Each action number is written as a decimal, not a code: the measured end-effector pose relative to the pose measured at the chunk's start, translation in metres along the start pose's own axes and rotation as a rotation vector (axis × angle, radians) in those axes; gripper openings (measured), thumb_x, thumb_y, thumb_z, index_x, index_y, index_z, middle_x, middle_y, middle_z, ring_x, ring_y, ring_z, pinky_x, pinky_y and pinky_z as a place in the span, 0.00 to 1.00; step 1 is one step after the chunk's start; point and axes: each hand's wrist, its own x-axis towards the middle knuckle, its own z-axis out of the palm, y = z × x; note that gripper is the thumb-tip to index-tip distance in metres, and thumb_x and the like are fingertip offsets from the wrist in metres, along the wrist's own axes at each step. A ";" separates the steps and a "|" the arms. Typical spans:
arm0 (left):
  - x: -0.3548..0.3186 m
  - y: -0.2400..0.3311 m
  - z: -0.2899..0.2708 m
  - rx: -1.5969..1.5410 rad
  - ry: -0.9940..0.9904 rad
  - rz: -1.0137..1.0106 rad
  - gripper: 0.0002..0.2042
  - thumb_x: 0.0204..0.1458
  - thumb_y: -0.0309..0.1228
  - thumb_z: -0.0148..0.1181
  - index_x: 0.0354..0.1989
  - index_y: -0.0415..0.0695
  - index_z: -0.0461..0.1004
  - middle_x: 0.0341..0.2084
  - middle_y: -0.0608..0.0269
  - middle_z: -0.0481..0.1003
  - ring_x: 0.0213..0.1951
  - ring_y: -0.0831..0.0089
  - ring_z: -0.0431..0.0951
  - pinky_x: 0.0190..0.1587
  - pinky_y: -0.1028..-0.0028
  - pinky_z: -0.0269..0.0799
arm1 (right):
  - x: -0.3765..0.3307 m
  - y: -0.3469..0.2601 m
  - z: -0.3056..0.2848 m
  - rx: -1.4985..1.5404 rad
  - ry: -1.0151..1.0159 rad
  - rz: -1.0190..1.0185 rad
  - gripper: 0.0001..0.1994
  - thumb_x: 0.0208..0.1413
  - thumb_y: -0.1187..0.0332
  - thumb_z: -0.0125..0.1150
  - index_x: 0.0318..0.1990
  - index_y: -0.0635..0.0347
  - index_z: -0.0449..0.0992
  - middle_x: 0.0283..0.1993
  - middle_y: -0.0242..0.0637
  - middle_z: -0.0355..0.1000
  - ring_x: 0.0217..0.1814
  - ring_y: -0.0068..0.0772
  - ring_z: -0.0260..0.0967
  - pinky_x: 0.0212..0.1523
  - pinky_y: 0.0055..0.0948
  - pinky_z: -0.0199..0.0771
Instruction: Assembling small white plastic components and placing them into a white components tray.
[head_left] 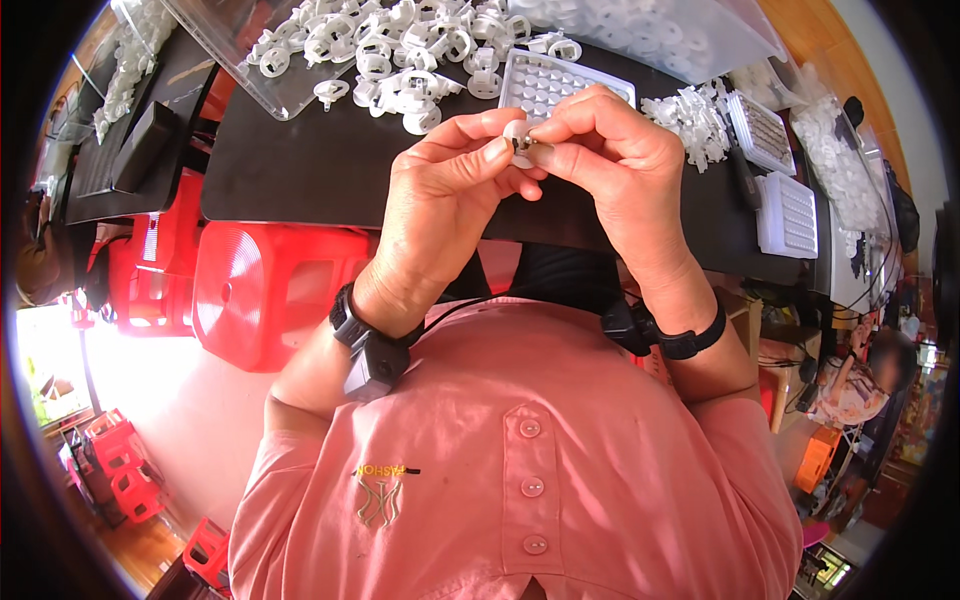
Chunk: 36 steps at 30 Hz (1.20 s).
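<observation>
In front of my chest, over the table's near edge, both hands meet at a small round white plastic part (517,130). My left hand (440,180) pinches it between thumb and index finger. A tiny metal piece (527,143) sits at the part's face, beside a dark spot. On it close the thumb and forefinger of my right hand (630,150); the fingertips partly hide it. Just beyond my hands lies a white tray (550,85) with rows of small pockets. Farther left is a loose heap of white plastic ring-shaped parts (400,60).
Smaller white pieces (690,125) are heaped right of my hands. Beyond them lie two pocketed trays (762,130) (790,215) and a black-handled tool (742,175). A clear bin (650,40) stands behind. Red stools (250,290) are at the left; another person (850,390) is far right.
</observation>
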 end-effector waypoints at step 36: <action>0.001 -0.007 0.004 0.046 0.041 0.112 0.13 0.60 0.25 0.59 0.51 0.33 0.75 0.45 0.52 0.78 0.40 0.64 0.77 0.41 0.66 0.74 | 0.000 -0.005 0.020 0.331 0.144 0.227 0.02 0.54 0.81 0.63 0.33 0.67 0.76 0.28 0.34 0.75 0.22 0.20 0.69 0.24 0.22 0.69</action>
